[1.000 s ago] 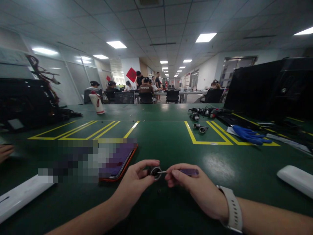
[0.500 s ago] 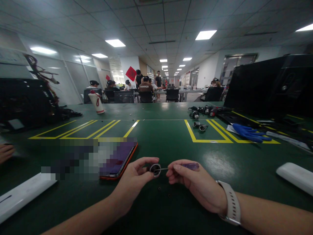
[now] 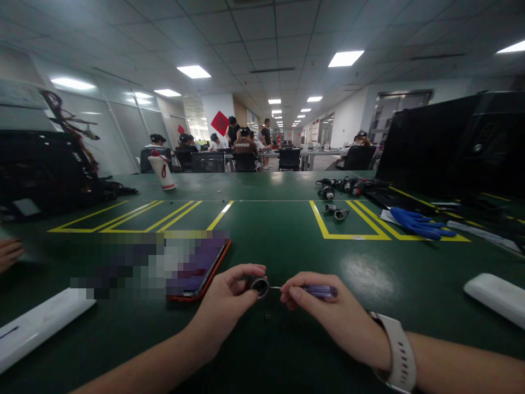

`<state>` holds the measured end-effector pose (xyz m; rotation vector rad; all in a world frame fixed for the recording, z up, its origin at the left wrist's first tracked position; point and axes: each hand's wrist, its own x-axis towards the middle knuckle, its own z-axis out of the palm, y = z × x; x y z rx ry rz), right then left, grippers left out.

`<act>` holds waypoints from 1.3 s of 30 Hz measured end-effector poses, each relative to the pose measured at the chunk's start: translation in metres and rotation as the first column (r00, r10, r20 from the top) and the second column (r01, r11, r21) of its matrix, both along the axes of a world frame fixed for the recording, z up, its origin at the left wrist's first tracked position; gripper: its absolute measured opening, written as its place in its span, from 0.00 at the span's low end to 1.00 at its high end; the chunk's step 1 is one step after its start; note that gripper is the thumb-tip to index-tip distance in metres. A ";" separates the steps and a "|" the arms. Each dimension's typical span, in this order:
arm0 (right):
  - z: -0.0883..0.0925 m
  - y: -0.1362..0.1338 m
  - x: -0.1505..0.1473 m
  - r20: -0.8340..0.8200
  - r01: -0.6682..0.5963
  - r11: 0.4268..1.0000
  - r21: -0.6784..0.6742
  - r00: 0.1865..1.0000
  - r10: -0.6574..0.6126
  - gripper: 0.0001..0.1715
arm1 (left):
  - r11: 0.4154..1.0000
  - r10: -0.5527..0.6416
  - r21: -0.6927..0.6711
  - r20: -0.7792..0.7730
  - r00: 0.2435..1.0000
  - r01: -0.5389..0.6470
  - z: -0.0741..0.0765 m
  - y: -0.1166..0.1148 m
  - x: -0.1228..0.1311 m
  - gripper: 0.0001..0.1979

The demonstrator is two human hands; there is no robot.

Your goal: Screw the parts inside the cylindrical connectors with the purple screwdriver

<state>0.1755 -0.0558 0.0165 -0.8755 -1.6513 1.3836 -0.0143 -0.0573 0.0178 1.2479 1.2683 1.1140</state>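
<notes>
Between the thumb and fingers of my left hand [image 3: 229, 298] is a small round metal ring-like part [image 3: 260, 287], its hollow opening turned toward me and to the right. My right hand [image 3: 324, 306] grips a screwdriver [image 3: 320, 291] with a clear purple handle. The thin shaft points left, and its tip meets the right side of the metal part; whether it goes inside cannot be made out. Below the hands, two tiny dark pieces, one of them a small nut-like bit [image 3: 267, 317], lie on the green table [image 3: 295, 251].
An orange-edged tablet [image 3: 200, 268] lies left of my hands. White bar-shaped objects flank me, one at right [image 3: 496, 298]. Metal parts [image 3: 339, 214], a blue glove [image 3: 418, 221] and a cup [image 3: 163, 172] sit farther back. Another person's hand [image 3: 10, 254] shows at far left.
My right hand has rolled and shifted slightly right and down, with the screwdriver handle now lower and more exposed. The metal part has tilted slightly in my left hand.
</notes>
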 end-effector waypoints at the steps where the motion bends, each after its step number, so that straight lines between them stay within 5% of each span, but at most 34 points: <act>1: 0.002 -0.001 0.000 0.024 0.007 1.000 0.028 1.000 -0.008 0.11 | 1.000 -0.004 0.021 -0.013 1.000 0.004 -0.001 0.000 0.000 0.12; 8: 0.003 -0.002 0.000 0.109 -0.012 0.979 0.206 0.994 -0.011 0.10 | 0.993 -0.011 0.115 -0.079 0.997 0.020 -0.001 0.001 -0.001 0.12; 21: -0.002 -0.009 -0.002 0.152 -0.019 0.922 0.387 0.987 -0.043 0.10 | 0.999 0.012 0.051 -0.013 1.000 -0.011 0.003 -0.001 0.002 0.12; 39: -0.001 -0.014 -0.004 0.194 -0.064 0.882 0.467 0.980 -0.032 0.11 | 1.000 0.025 0.015 0.000 1.000 -0.025 0.001 0.001 0.004 0.07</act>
